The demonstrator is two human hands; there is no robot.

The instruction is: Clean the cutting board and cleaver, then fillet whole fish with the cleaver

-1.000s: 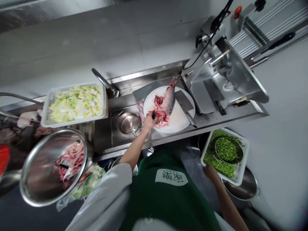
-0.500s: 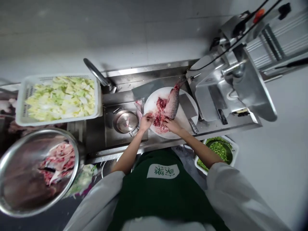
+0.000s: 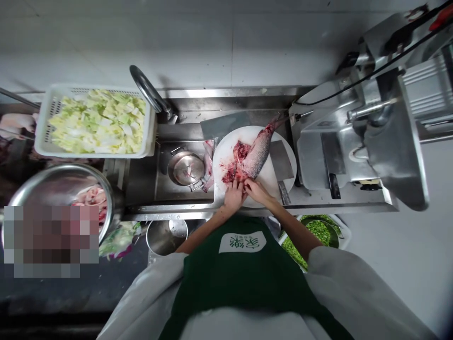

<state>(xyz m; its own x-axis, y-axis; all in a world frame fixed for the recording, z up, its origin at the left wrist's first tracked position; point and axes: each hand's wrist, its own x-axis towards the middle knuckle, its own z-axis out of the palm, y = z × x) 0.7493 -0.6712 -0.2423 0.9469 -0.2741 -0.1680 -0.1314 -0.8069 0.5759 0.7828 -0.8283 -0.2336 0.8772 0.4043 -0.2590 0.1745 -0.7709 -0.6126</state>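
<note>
A cut-open grey fish point(image 3: 256, 153) with red flesh lies on a round white cutting board point(image 3: 274, 179) set over the steel sink edge. My left hand point(image 3: 233, 196) and my right hand point(image 3: 256, 191) sit side by side at the fish's near, cut end, fingers curled onto the red flesh. A cleaver point(image 3: 281, 165) rests flat on the board to the right of the fish, apart from both hands. A second broad blade point(image 3: 222, 125) lies at the board's far left rim.
A small steel pot point(image 3: 186, 167) sits in the sink point(image 3: 159, 189) beside a tap point(image 3: 148, 92). A white basket of chopped cabbage point(image 3: 95, 120) and a big steel bowl point(image 3: 63, 184) are left. A slicing machine point(image 3: 364, 141) stands right; green peas point(image 3: 311, 231) sit below.
My right hand left the pea basket and came to the fish. Both hands have drawn together at its near end. The camera view shifted right and down.
</note>
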